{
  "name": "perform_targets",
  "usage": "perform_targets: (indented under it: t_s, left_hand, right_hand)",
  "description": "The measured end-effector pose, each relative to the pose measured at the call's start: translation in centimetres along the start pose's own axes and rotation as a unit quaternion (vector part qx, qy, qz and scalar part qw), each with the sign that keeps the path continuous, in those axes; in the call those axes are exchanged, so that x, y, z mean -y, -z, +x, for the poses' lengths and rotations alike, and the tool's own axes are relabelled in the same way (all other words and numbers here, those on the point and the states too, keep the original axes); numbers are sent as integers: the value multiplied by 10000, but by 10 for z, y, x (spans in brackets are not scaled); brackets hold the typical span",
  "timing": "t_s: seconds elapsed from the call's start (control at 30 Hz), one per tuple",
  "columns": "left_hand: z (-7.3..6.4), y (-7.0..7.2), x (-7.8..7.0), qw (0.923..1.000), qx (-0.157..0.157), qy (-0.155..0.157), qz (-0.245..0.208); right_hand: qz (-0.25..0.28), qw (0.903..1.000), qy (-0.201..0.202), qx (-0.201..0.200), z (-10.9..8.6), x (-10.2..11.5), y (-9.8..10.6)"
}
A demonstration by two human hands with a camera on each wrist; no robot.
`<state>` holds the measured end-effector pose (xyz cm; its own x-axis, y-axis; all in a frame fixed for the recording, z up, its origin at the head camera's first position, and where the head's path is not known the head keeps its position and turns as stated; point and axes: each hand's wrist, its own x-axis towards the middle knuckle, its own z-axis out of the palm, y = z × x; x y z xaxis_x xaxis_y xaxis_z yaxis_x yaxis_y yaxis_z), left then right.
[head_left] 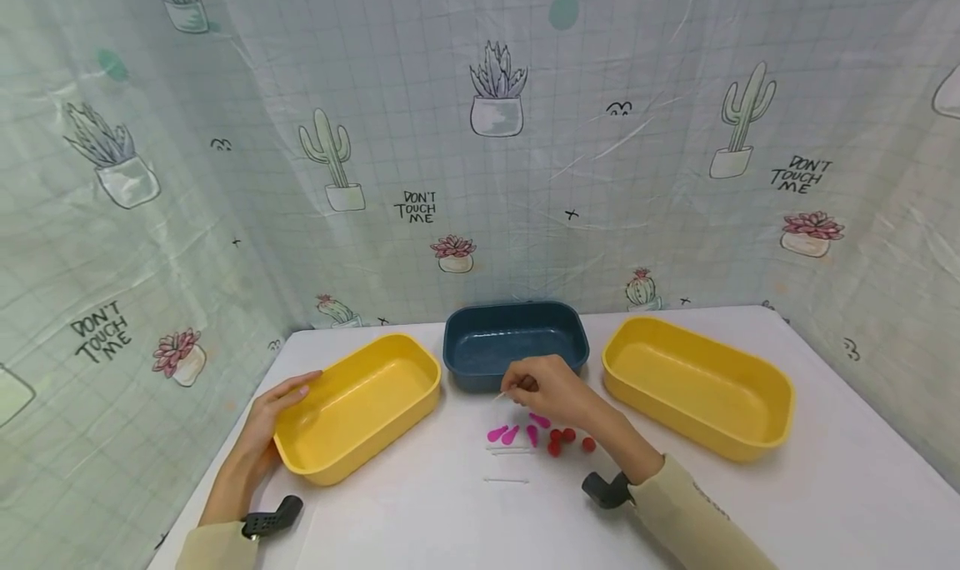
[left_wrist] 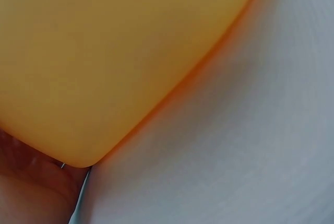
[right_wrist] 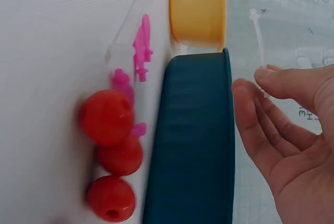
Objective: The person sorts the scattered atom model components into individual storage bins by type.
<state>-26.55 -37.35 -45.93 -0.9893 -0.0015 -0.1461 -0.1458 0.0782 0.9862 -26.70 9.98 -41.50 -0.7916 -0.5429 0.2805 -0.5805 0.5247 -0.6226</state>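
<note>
In the head view my left hand rests against the outer left side of a yellow bin, its fingers lying straight along the rim. Up close, the wall of that bin hides most of the hand. My right hand pinches a thin white cotton swab between thumb and fingertips, held up by the near rim of a dark blue bin. Below that hand, on the white table, lie several pink teardrop-shaped pieces, red beads with holes, and more cotton swabs.
A second yellow bin stands to the right, angled away from the dark blue one. Behind the table hangs a curtain printed with cacti, and it wraps round both sides.
</note>
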Motion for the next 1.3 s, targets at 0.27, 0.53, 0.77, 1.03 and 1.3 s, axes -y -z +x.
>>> perform_targets:
  t_s: [0.27,0.53,0.77,1.03,1.3]
  left_hand:
    - [1,-1,1,10000,71,3,-58]
    - [0,1,3,9998,166,-56,-20]
    - [1,1,2,9997,208,-129,-97]
    - [1,0,3,9997,197,-129,115]
    - [0,5,7,9997,181,-118,79]
  right_hand:
    - [11,9994,221,-253,17,14,1]
    - [293,9988,301,-257,38,26,-2]
    - [672,9957,575,-286,57,29,-13]
    - [911,9942,545,-163,81,42,-26]
    - [1054,9939,327,28,106,53,-45]
